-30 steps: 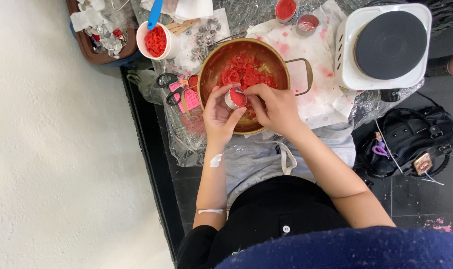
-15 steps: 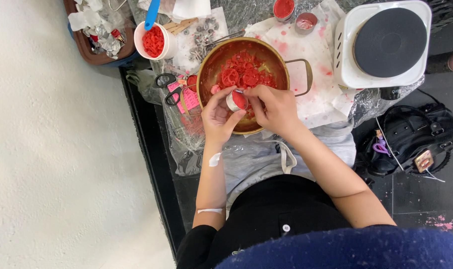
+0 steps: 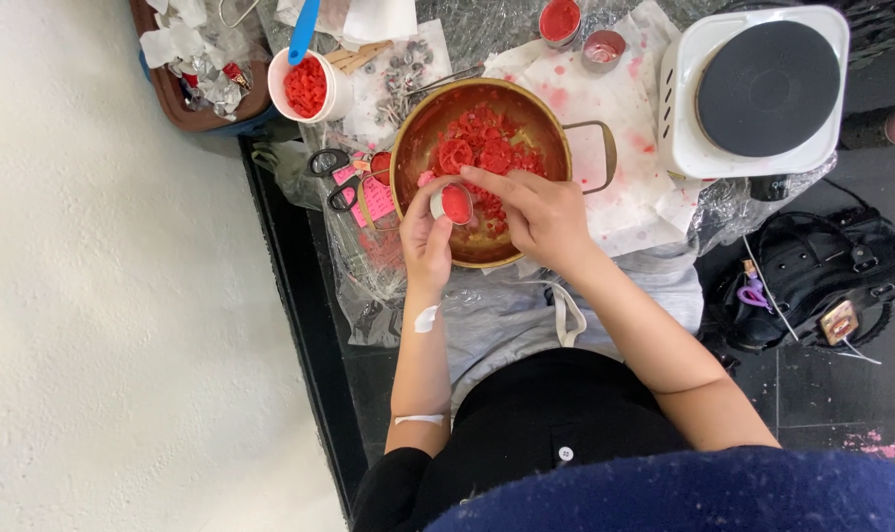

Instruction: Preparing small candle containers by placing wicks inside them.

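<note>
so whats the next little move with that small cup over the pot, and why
Probably press the red wax out of the small cup. The left hand holds it tilted over the metal pot of red wax pieces, and the right hand has its fingers at the rim.

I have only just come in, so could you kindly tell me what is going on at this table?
A person sits at a cluttered table over a brass-coloured pot holding chunks of red wax. The left hand holds a small round tin of red wax above the pot, and the right hand reaches a finger to its rim. A white cup of red pieces with a blue scoop stands to the left, and a white hotplate to the right.
</note>
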